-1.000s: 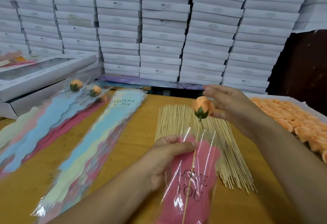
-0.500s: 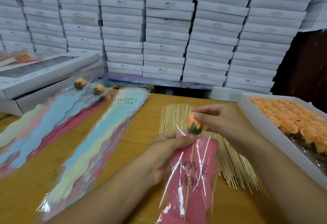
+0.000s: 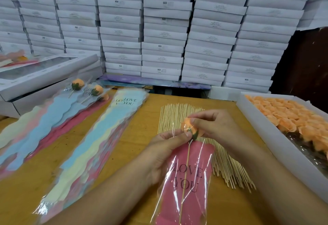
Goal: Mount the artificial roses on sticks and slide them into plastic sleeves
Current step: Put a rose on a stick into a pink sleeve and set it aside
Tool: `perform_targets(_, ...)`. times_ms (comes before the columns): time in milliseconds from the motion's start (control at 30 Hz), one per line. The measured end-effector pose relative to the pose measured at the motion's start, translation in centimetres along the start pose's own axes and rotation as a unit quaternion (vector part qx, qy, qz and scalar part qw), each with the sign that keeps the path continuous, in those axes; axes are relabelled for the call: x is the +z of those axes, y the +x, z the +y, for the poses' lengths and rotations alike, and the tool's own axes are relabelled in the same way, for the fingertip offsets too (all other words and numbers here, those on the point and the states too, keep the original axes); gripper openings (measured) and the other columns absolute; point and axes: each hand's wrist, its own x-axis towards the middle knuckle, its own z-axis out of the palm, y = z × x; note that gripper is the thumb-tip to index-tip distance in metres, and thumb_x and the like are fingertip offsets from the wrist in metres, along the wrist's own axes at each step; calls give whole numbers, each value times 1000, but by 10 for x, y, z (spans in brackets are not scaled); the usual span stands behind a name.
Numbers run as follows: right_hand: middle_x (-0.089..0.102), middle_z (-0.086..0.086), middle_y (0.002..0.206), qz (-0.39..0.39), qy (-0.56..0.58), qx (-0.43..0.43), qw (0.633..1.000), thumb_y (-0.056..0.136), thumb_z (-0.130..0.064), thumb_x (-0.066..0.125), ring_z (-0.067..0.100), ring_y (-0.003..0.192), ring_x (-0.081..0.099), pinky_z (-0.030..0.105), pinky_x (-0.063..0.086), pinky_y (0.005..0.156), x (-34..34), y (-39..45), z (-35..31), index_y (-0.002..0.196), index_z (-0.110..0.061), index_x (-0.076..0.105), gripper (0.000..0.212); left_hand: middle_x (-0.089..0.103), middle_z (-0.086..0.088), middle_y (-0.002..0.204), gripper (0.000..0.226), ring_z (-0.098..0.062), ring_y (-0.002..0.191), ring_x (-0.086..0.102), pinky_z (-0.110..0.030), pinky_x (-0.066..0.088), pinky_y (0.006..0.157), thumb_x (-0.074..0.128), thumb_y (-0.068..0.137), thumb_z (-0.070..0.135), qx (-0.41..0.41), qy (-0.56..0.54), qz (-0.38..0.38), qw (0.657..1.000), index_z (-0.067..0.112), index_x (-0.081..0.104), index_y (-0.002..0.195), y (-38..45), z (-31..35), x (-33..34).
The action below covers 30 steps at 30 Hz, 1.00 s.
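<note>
Pink sleeve, lower end cut off by frame edge, held at its mouth by left hand, fingers pinching the film. Stick now deeper inside than 0.5 s ago. Right hand grips rose, now at sleeve mouth, partly hidden by fingers. Behind: loose sticks on surface; tray of roses right.

Glossy plastic sleeve, matt wood table
</note>
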Motion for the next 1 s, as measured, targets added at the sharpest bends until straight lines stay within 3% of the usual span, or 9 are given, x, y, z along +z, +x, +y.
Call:
perform_targets(67, 78, -2, 87, -3, 1, 0, 1000, 92, -14, 68, 19, 83, 73, 28, 60, 72, 0, -1, -1, 95, -17, 78, 11, 76, -19, 94, 60, -22, 67, 72, -26, 57, 55, 82, 74, 10, 3, 2, 8, 1000, -3, 61, 129, -1, 1, 0)
perform_targets(200, 77, -8, 81, -8, -2, 4, 1000, 97, -19, 59, 3, 69, 71, 13, 51, 57, 2, -3, -4, 85, -19, 80, 25, 73, -24, 107, 64, -25, 72, 72, -28, 58, 58, 82, 73, 16, 2, 14, 2, 1000, -4, 61, 129, -1, 3, 0)
perform_targets(367, 78, -3, 87, -21, -2, 19, 1000, 99, -39, 53, 9, 82, 73, 32, 55, 86, 4, -5, -6, 82, -20, 80, 37, 74, -18, 88, 45, -26, 66, 70, -32, 61, 62, 80, 76, 19, -14, 17, -3, 1000, -3, 69, 113, 1, 4, -3)
perform_targets(533, 78, -7, 91, -34, -17, 36, 999, 96, -53, 49, 6, 87, 72, 38, 51, 98, 7, -8, -4, 82, -24, 80, 45, 72, -23, 112, 56, -28, 75, 70, -36, 60, 70, 80, 80, 19, -9, 33, 13, 999, 0, 61, 129, 1, 5, -3)
perform_targets(633, 77, -12, 92, -35, -14, 33, 999, 92, -57, 49, 3, 89, 71, 38, 50, 99, 6, -9, -6, 81, -24, 80, 46, 72, -23, 112, 60, -29, 74, 70, -35, 60, 66, 81, 79, 20, -11, 33, 18, 999, 2, 59, 132, 1, 5, -3)
perform_targets(833, 74, -4, 89, -32, -31, 17, 999, 97, -56, 42, 10, 98, 68, 38, 48, 100, 3, -7, -9, 100, -33, 76, 41, 72, -25, 113, 60, -32, 81, 70, -41, 61, 74, 81, 78, 21, -14, 32, 14, 999, 4, 60, 132, 2, 7, -4)
perform_targets(1000, 75, 2, 95, -72, -39, 30, 996, 89, -68, 38, 13, 107, 66, 40, 44, 102, 3, -7, -8, 110, -35, 70, 50, 75, -19, 102, 63, -29, 74, 74, -39, 61, 63, 83, 75, 13, -19, 14, 14, 1000, 4, 58, 132, 4, 6, -5)
